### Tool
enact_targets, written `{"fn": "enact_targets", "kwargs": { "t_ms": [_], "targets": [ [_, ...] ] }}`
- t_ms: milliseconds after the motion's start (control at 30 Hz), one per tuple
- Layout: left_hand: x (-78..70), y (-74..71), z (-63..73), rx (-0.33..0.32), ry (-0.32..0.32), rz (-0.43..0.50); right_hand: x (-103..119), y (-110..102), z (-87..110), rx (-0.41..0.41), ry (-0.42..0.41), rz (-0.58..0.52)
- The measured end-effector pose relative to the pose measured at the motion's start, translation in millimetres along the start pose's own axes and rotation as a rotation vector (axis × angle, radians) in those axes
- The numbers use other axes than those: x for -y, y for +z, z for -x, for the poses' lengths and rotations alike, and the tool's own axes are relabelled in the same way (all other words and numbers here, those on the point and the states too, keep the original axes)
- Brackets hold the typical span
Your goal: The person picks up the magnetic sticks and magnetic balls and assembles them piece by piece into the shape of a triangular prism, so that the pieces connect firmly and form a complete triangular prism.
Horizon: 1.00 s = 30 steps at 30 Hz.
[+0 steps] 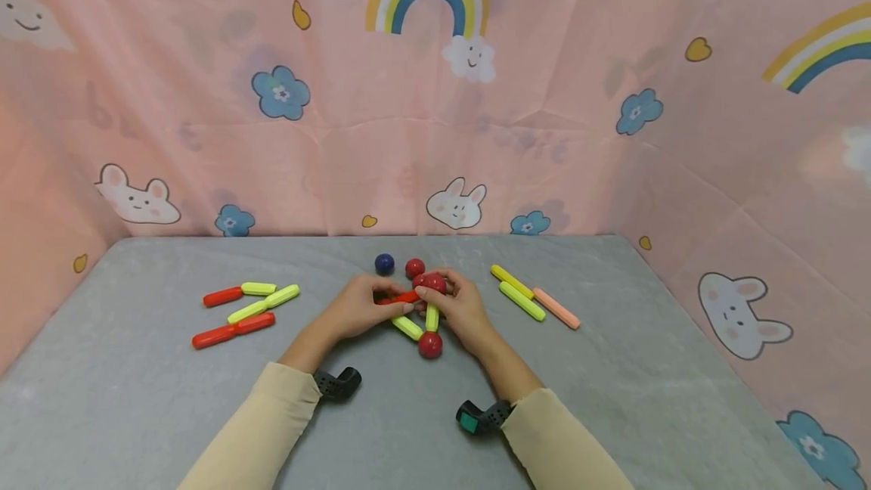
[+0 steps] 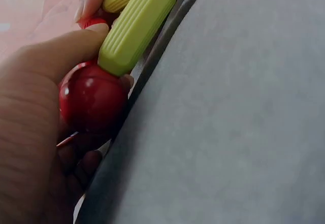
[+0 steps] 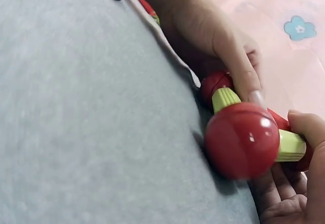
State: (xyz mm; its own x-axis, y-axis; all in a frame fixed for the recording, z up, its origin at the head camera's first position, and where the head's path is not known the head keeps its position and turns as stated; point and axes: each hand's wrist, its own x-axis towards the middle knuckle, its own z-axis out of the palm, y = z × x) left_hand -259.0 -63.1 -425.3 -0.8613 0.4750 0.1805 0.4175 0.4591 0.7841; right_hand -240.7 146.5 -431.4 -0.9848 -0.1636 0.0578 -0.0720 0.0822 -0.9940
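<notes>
A ball-and-stick toy figure of red balls and yellow-green and red sticks is held between both hands. Its near red ball (image 1: 430, 345) joins two yellow-green sticks (image 1: 407, 327) in a V. My left hand (image 1: 357, 307) grips the left corner, where another red ball (image 2: 93, 97) shows, hidden in the head view. Between the hands runs a red stick (image 1: 407, 297), partly covered by fingers. My right hand (image 1: 466, 312) holds the right corner at a red ball (image 1: 434, 283), its thumb at the stick's end. Some fingertips are hidden behind the toy.
Beyond the hands sit a blue ball (image 1: 384, 264) and a loose red ball (image 1: 415, 268). Red sticks (image 1: 234, 330) and yellow-green sticks (image 1: 264, 304) lie at left. At right are yellow and yellow-green sticks (image 1: 522, 301) and an orange stick (image 1: 556, 308). A pink curtain (image 1: 327, 165) hangs behind the grey table (image 1: 381, 429).
</notes>
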Motion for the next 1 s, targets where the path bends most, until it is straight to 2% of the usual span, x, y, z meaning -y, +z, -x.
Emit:
{"fn": "enact_targets", "kwargs": {
  "t_ms": [233, 367, 467, 667, 900, 1000],
  "targets": [
    [4.1, -0.8, 1.7, -0.001, -0.037, 0.106, 0.8, 0.6, -0.4, -0.001, 0.019, -0.028],
    [4.7, -1.3, 1.6, -0.008, -0.046, 0.167, 1.3, 1.2, 0.6, 0.000, -0.017, 0.029],
    [4.4, -2.1, 0.5, -0.009, -0.036, 0.181, 1.8, 0.8, 1.6, -0.018, -0.046, 0.122],
    [3.9, -2.8, -0.9, -0.005, -0.019, 0.130, 1.9, 1.2, 2.3, -0.052, -0.100, 0.277],
    [5.1, -1.6, 0.2, -0.033, 0.008, 0.046, 2.4, 4.0, 4.5, -0.075, -0.169, 0.366],
    [4.4, -2.3, 1.1, -0.050, -0.021, -0.001, 1.0, 2.9, 4.2, -0.102, -0.183, 0.399]
  ]
}}
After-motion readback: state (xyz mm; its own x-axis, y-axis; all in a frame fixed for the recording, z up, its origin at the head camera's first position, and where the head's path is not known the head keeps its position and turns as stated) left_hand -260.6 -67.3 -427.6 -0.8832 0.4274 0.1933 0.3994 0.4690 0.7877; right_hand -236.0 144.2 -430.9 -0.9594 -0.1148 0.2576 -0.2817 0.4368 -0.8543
